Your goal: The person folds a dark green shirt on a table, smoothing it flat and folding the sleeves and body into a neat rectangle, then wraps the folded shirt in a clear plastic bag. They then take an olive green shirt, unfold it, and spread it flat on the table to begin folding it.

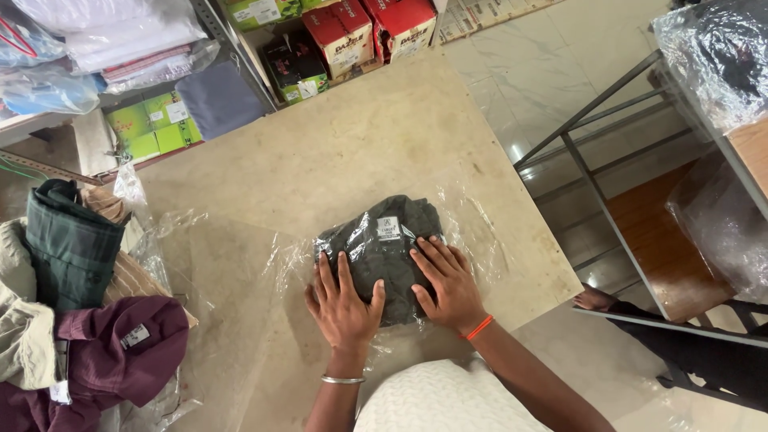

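Observation:
A dark green folded garment (384,232) with a small white label lies inside a clear plastic bag (472,232) on the beige table (352,144). My left hand (342,302) rests flat on the near left part of the bagged garment, fingers spread. Pressing flat on its near right part is my right hand (446,282), which has an orange band at the wrist. Neither hand grips anything.
A pile of folded clothes, maroon (120,352) and dark green plaid (68,244), sits at the table's left with loose clear bags (208,320). Shelves with red (344,32) and green boxes (156,124) stand behind. A metal frame table (608,208) stands at the right.

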